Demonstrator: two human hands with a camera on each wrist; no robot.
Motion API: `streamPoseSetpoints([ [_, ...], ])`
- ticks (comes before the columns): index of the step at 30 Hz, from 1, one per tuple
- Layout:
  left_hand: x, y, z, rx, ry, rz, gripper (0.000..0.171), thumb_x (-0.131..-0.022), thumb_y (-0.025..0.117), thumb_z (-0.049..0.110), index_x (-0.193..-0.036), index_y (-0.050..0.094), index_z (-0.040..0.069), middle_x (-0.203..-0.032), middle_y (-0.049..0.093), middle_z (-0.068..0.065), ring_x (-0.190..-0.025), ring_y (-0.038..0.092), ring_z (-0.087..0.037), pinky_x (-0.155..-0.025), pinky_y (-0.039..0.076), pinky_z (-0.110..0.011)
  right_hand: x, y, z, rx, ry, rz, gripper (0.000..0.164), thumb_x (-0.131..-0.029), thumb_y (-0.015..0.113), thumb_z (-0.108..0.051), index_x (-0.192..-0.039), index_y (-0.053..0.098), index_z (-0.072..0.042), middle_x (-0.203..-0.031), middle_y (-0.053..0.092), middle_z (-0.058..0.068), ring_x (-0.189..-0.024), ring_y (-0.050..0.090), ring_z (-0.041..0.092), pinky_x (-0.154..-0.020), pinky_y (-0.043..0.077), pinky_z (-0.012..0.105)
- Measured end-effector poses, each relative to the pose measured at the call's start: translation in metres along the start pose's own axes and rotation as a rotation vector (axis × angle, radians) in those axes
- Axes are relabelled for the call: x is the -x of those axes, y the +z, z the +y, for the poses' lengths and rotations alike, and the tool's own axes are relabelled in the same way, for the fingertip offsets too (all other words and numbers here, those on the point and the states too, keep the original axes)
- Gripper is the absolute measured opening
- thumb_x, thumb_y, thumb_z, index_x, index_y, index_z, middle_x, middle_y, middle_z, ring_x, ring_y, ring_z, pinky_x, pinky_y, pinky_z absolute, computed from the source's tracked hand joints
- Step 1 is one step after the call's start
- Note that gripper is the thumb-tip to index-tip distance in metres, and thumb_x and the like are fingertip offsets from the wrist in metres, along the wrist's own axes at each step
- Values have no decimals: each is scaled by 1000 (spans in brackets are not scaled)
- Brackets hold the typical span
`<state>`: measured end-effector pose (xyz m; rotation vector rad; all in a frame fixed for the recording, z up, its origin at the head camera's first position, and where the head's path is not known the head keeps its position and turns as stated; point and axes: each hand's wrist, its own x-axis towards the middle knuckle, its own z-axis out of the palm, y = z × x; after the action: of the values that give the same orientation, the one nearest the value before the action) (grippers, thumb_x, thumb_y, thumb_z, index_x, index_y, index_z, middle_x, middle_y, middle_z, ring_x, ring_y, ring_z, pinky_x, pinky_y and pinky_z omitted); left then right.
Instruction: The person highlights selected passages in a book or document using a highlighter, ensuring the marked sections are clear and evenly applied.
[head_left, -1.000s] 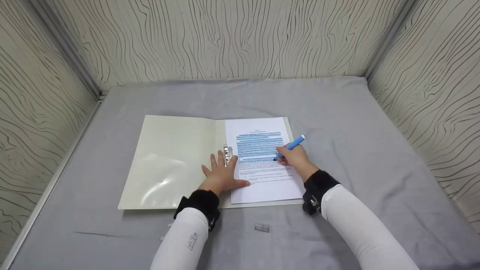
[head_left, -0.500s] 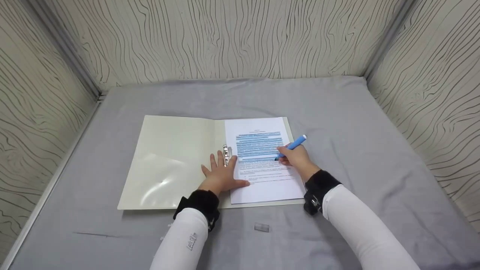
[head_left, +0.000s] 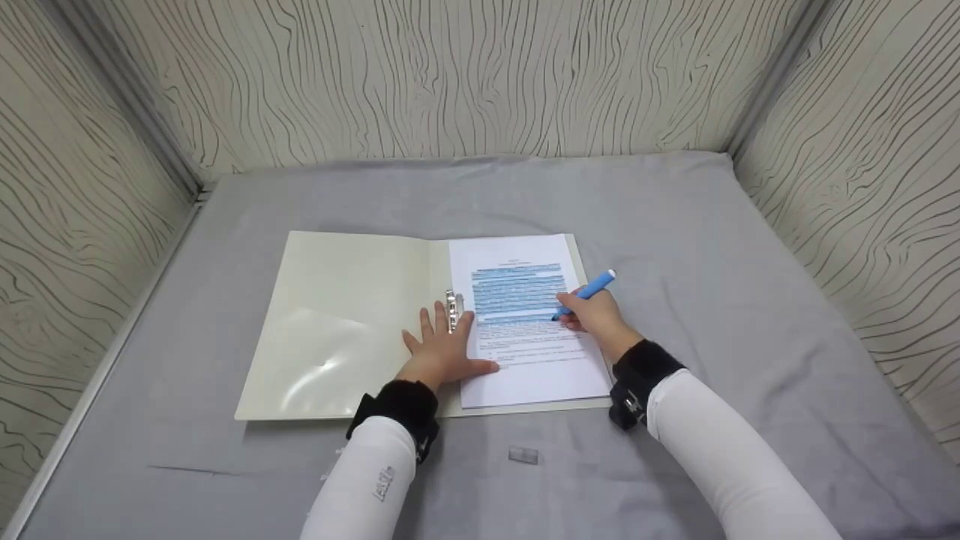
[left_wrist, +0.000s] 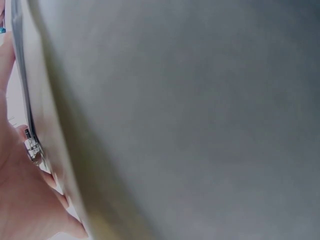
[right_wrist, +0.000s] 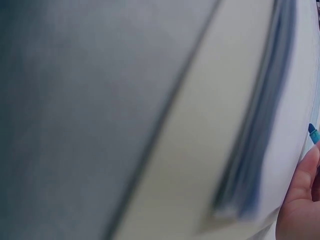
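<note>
An open cream ring binder (head_left: pixel 352 292) lies flat, with a stack of printed paper (head_left: pixel 536 386) on its right side. Blue highlighting covers the upper lines of the top sheet. My right hand (head_left: pixel 598 315) grips a blue highlighter (head_left: pixel 597 284), its dark tip on the page at the right end of a text line below the blue block. In the right wrist view the highlighter tip (right_wrist: pixel 312 128) shows past the thumb. My left hand (head_left: pixel 441 352) rests with spread fingers across the binder's spine and the sheet's left edge, beside the metal ring clip (head_left: pixel 451 307).
A small grey-clear cap-like piece (head_left: pixel 523 454) lies on the grey cloth (head_left: pixel 675 210) in front of the binder. Patterned panels (head_left: pixel 465 82) enclose the table at the back and both sides.
My right hand and the highlighter have shifted slightly rightward along the text line. My left hand stays in the same place on the binder.
</note>
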<state>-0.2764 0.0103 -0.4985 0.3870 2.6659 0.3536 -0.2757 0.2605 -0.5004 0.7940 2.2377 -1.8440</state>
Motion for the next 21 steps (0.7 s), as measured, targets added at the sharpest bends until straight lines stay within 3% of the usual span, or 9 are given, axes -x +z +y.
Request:
streamPoseSetpoints([
  [21,1,0,1,-18,-5,-5,101,-68,62,72,-149,20,29,-154,-6,-19,-138,-10,-41,-101,2,-67,-5,-4,4,-14,-18,12,33,-90,62,-22,-107,47,1,-74,59,5,-59,61,8,-59,50,19],
])
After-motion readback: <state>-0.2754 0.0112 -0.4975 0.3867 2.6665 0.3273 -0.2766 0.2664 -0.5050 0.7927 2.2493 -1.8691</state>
